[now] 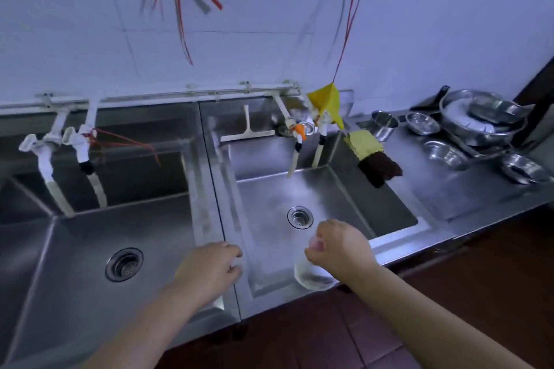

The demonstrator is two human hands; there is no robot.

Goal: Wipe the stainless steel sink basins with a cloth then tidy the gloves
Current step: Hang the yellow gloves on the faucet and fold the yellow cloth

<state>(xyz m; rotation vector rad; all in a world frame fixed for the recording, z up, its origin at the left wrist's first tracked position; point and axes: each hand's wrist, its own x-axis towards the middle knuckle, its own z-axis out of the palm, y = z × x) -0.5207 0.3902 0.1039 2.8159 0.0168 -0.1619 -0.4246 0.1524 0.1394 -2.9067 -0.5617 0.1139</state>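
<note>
- Right hand (338, 246): fingers curled, pinching a pale, translucent, blurred item (311, 272) that hangs below the knuckles; cloth or glove, cannot tell which.
- Left hand (209, 266): fingers bent and resting on the steel divider (207, 204) between the basins, grasping nothing visible.
- Right basin (269, 207): brushed stainless steel, flat floor, round perforated drain (300, 216) just beyond the right fingertips.
- Left basin (75, 249): same finish, drain (123, 264) left of the left fingers.
- Yellow cloth (363, 144) and dark brown cloth (380, 169): soft, folded, draped over the rim well beyond the right fingers.
- Risk: thin hanging item, loosely pinched, likely to slip into the basin.
- Risk: wet smooth steel under the left fingers; possible loss of support.
- Risk: low white taps (299, 141) ahead; possible snagging while wiping.
</note>
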